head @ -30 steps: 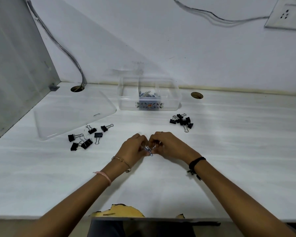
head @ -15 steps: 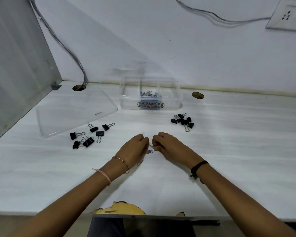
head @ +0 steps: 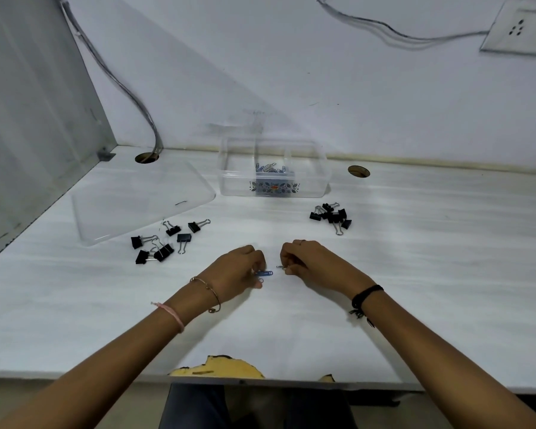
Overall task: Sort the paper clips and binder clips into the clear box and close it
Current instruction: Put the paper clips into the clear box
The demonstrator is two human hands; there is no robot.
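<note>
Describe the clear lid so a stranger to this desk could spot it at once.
Start at the grey partition on the left of the white desk. Beside it, left of the clear box, lies the lid, flat on the desk. Unlike the box it is a shallow see-through sheet with rounded corners.

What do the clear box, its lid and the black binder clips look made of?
Clear box: seemingly glossy transparent plastic; paper clips show through its wall. Lid: same clear plastic look; the table shows through. Binder clips: matte black bodies, probably painted metal, with shiny silver wire handles.
</note>
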